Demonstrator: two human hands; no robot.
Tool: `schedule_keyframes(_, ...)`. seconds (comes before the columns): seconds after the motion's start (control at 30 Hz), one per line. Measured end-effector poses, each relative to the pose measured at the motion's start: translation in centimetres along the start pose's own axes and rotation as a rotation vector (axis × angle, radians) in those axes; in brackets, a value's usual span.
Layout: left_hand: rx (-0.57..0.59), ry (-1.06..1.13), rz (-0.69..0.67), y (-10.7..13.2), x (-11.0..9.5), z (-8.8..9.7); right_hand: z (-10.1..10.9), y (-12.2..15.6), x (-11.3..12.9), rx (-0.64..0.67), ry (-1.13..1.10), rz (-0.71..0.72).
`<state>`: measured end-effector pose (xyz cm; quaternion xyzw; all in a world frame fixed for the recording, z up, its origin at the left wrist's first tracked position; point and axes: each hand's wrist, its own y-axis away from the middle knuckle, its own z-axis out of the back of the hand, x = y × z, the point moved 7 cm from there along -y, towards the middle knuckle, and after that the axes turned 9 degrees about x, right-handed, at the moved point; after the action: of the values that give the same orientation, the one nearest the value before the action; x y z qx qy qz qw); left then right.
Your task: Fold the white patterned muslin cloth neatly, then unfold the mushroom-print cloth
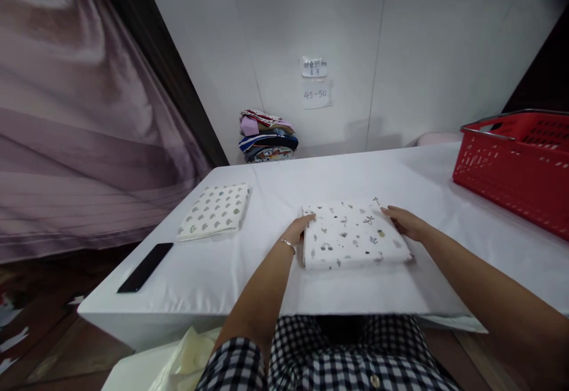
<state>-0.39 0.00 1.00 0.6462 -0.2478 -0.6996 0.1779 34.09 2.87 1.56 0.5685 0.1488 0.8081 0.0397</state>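
A folded white cloth (pixel 351 234) with small grey and dark printed motifs lies flat on the white-covered table in front of me. At its left edge is my left hand (pixel 304 225), thumb on top and the other fingers mostly hidden at the side. My right hand (pixel 402 220) holds the far part of the right edge, fingertips on the printed top. Further left lies a second folded cloth (pixel 216 210), white with rows of grey motifs, apart from both hands.
A flat black phone-like object (pixel 146 268) lies near the table's left edge. On the right stands a red plastic basket (pixel 515 163) with a metal handle. Beyond the table's far edge is a stack of folded fabrics (pixel 269 136) by the wall, where paper signs (pixel 315 93) hang.
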Motion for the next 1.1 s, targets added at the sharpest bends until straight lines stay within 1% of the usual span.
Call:
schedule_keyframes(0.03,0.009,0.013,-0.002,-0.2,0.0,-0.1,-0.1,-0.5,-0.1,-0.005,-0.115,-0.026)
schedule_keyframes(0.1,0.02,0.039,-0.004,-0.2,0.1,-0.2,-0.9,-1.5,-0.3,0.043,-0.326,-0.097)
schedule_keyframes(0.2,0.028,0.051,-0.015,0.2,-0.2,-0.5,-1.8,-2.3,0.8,0.101,-0.376,-0.082)
schedule_keyframes(0.27,0.022,0.039,-0.044,0.8,-0.6,-0.7,-2.6,-2.2,2.0,0.174,-0.427,-0.055)
schedule_keyframes(0.33,0.025,0.057,-0.089,1.5,-1.1,-0.8,-3.2,-1.7,3.5,0.259,-0.486,0.011)
schedule_keyframes(0.37,0.046,0.089,-0.117,1.8,-1.3,-0.9,-3.3,-1.3,4.3,0.292,-0.51,0.051)
schedule_keyframes(0.43,0.137,0.2,-0.154,2.2,-1.4,-1.3,-3.0,-0.3,5.7,0.321,-0.526,0.116)
schedule_keyframes(0.5,0.234,0.336,-0.147,2.3,-1.1,-1.7,-2.5,0.9,6.8,0.327,-0.509,0.157)
schedule_keyframes(0.53,0.262,0.394,-0.134,2.2,-0.9,-1.8,-2.2,1.4,7.2,0.335,-0.495,0.173)
schedule_keyframes(0.6,0.284,0.474,-0.121,2.0,-0.6,-1.7,-1.8,2.5,7.8,0.36,-0.465,0.198)
schedule_keyframes(0.7,0.299,0.508,-0.197,1.7,-1.3,-1.2,-1.1,3.6,8.5,0.372,-0.412,0.222)
schedule_keyframes(0.77,0.283,0.471,-0.293,1.8,-2.9,-0.6,-0.4,3.8,9.2,0.336,-0.366,0.261)
schedule_keyframes(0.8,0.267,0.436,-0.35,2.1,-4.0,-0.2,0.2,3.7,9.6,0.301,-0.342,0.285)
schedule_keyframes(0.9,0.193,0.299,-0.559,3.7,-8.6,1.1,2.4,3.2,11.8,0.153,-0.275,0.383)
schedule_keyframes(1.0,0.052,0.132,-0.844,7.1,-14.0,2.4,4.8,3.5,15.0,-0.017,-0.203,0.575)
schedule_keyframes(1.03,-0.004,0.06,-0.935,8.5,-15.4,2.6,5.4,3.8,15.9,-0.078,-0.167,0.644)
schedule_keyframes(1.07,-0.071,-0.027,-1.012,9.8,-16.4,2.7,6.0,4.2,16.5,-0.146,-0.121,0.703)
schedule_keyframes(1.1,-0.151,-0.13,-1.074,11.1,-16.9,2.7,6.2,4.6,16.7,-0.212,-0.062,0.748)
